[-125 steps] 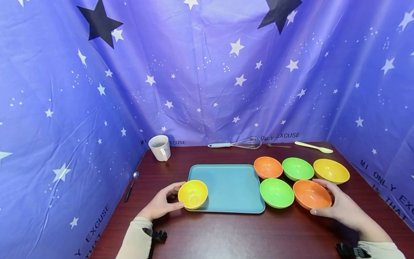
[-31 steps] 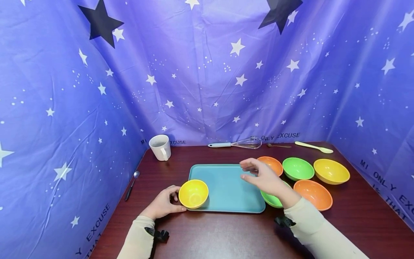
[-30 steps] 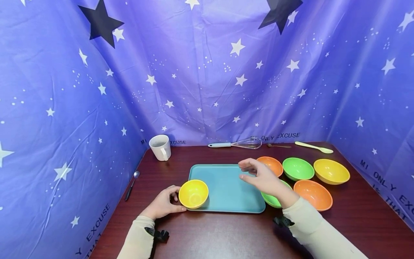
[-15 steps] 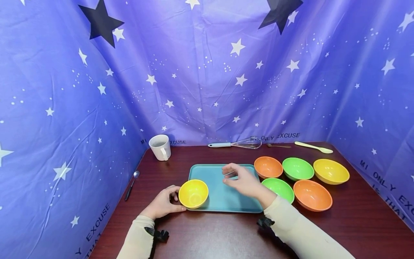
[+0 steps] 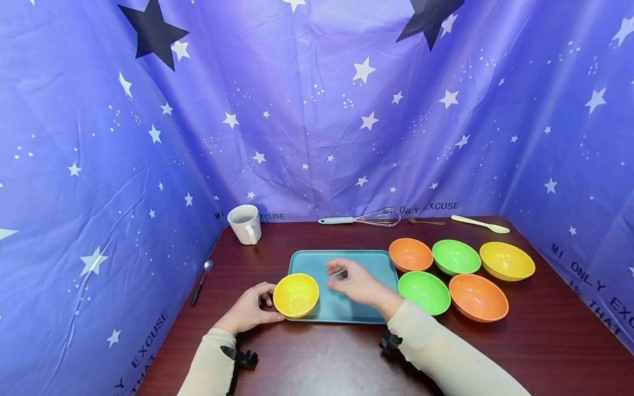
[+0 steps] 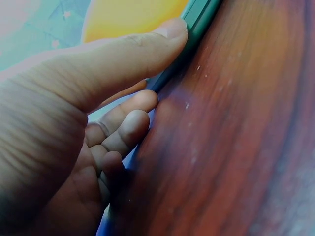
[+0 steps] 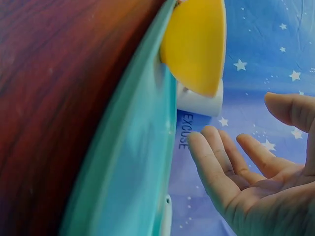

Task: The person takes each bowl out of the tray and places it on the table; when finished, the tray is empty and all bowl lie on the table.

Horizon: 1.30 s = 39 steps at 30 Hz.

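Observation:
A yellow bowl (image 5: 295, 296) stands on the left end of the teal tray (image 5: 354, 311). My left hand (image 5: 250, 311) is beside that end, loosely bent around the tray's near-left corner. Close up in the left wrist view, its thumb (image 6: 167, 37) touches the tray's rim below the bowl. The other fingers (image 6: 133, 123) are half curled by the tray's edge over the tabletop, with nothing seen in them. Above the middle of the tray hovers my right hand (image 5: 356, 281), its fingers spread and relaxed towards the bowl, apart from it. The right wrist view shows a gap between that hand and the yellow bowl (image 7: 194, 44).
Right of the tray sit orange bowls (image 5: 478, 297), green bowls (image 5: 424, 292) and another yellow bowl (image 5: 507, 260). Along the back lie a whisk (image 5: 366, 219), a small thin spoon (image 5: 426, 222) and a pale-yellow spoon (image 5: 480, 224). A white mug (image 5: 245, 224) and a black-handled spoon (image 5: 201, 283) are left.
My right hand has left the front orange bowl and travelled left over the tray towards the yellow bowl. My left fingers have drawn back slightly from that bowl, which stays in place.

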### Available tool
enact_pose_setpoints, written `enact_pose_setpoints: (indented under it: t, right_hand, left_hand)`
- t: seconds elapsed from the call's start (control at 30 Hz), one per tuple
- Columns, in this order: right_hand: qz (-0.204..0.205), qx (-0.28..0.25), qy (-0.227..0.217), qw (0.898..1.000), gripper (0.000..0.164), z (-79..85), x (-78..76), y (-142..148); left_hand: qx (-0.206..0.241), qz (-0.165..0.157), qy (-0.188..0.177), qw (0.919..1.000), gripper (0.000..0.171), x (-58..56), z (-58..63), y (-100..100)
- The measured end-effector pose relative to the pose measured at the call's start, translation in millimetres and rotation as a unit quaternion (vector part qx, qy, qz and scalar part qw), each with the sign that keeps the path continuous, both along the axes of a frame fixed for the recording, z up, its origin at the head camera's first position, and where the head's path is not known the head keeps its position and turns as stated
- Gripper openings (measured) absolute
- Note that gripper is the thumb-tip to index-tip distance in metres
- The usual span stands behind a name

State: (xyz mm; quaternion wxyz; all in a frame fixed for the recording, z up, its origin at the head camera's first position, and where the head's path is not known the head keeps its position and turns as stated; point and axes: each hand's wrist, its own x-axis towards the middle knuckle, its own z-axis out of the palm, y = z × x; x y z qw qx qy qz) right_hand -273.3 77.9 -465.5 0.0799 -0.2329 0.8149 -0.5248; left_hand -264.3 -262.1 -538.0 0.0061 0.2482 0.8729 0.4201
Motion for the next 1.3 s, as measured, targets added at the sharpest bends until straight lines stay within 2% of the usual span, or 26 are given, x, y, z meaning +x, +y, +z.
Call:
enact_pose_setpoints:
  t: [0.23,0.47,0.77,1.07,1.3]
  right_hand:
    - [0.017,-0.019,-0.054,0.998,0.045,-8.8,-3.9,-14.8]
    - [0.035,-0.039,-0.119,0.991,0.05,-13.8,-9.2,-25.7]
    - [0.036,-0.065,-0.153,0.985,0.049,-20.9,-11.8,-38.7]
    - [0.029,-0.085,-0.188,0.978,0.041,-25.5,-12.0,-44.7]
    - [0.034,-0.1,-0.198,0.974,0.039,-27.2,-11.9,-47.2]
  left_hand:
    - [-0.007,0.003,-0.01,0.9999,0.053,0.1,1.1,-1.0]
    - [-0.005,0.003,-0.014,0.9999,0.053,-0.9,1.7,-0.3]
    - [-0.011,0.006,-0.014,0.9998,0.054,-0.9,2.3,0.1]
    - [-0.011,0.007,-0.018,0.9997,0.055,-1.0,2.2,0.3]
    - [-0.004,0.0,-0.009,1.0,0.054,-2.0,-0.6,-0.9]
